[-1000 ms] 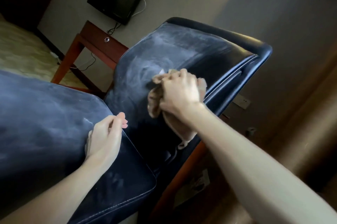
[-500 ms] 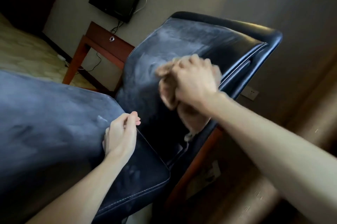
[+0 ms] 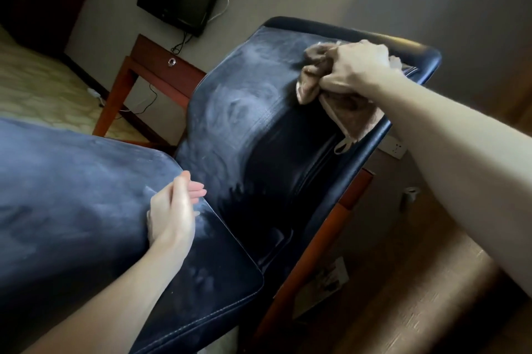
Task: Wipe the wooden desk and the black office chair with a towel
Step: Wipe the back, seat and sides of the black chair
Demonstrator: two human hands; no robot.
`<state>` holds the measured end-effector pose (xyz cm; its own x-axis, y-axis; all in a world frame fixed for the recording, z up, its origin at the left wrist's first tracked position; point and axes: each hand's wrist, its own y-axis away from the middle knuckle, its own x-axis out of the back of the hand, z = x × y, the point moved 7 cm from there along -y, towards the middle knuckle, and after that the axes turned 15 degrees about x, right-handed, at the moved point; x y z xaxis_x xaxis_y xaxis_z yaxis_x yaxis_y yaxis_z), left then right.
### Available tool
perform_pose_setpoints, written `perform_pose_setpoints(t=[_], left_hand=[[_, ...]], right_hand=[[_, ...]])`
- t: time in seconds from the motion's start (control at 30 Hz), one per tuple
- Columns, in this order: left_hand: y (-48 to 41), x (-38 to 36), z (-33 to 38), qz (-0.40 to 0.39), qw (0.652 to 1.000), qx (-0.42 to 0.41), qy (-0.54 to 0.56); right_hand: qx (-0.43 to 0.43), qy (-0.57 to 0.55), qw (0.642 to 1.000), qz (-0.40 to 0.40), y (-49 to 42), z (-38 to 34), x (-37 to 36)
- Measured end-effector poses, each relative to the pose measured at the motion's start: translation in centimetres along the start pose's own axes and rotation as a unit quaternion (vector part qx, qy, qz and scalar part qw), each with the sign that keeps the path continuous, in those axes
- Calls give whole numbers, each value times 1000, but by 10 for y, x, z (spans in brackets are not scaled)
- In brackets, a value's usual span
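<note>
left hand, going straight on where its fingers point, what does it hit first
Likely the lower part of the backrest, just past the seat where the left hand rests; depth is unclear.

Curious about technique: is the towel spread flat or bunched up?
Bunched up: the right hand grips the towel in a wad against the chair back, one end hanging.

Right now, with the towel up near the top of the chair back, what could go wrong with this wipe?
1. The right hand grips the towel in a bunch, so each pass may be narrow and skip the pale dust swirls on the backrest.
2. The towel's loose corner hangs by the side seam and might snag there.
3. The left hand rests on the dusty seat cushion and may smear it.
</note>
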<state>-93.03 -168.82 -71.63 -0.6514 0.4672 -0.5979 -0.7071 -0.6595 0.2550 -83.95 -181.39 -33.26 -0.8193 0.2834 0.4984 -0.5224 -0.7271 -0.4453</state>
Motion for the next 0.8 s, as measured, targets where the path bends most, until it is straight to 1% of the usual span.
perform_pose_setpoints(t=[0.17,0.27,0.33,0.4,0.47,0.5,0.53,0.57,0.6,0.63,0.67,0.7,0.73,0.8], left_hand=[[0,5,4,10,1000,-24,-4],[0,8,8,17,999,-32,-8],[-1,10,11,11,1000,-23,-17],[-1,12,14,10,998,-16,-57],[4,14,16,26,992,-27,-120],[5,15,16,41,987,-37,-150],[6,17,15,57,982,-43,-175],[6,18,14,71,977,-49,-197],[5,19,14,82,971,-52,-219],[5,18,14,87,965,-57,-242],[4,16,13,90,959,-62,-261],[4,16,13,92,956,-66,-270],[4,18,14,96,955,-70,-272],[6,19,17,104,956,-72,-266]], right_hand=[[88,31,995,-18,19,-86,-13],[90,136,985,-57,45,-154,-36],[146,164,973,-78,66,-209,-64],[205,133,966,-83,91,-254,-105],[236,13,967,-94,116,-272,-136],[261,-21,960,-104,123,-275,-144],[287,-36,953,-92,127,-276,-145],[296,-41,951,-78,128,-274,-140],[285,-57,955,-53,123,-267,-127],[262,-97,960,-29,116,-258,-108],[248,-105,963,5,108,-245,-83],[234,-96,966,55,98,-232,-54],[219,-62,967,110,86,-217,-26],[161,-40,970,179,59,-166,17]])
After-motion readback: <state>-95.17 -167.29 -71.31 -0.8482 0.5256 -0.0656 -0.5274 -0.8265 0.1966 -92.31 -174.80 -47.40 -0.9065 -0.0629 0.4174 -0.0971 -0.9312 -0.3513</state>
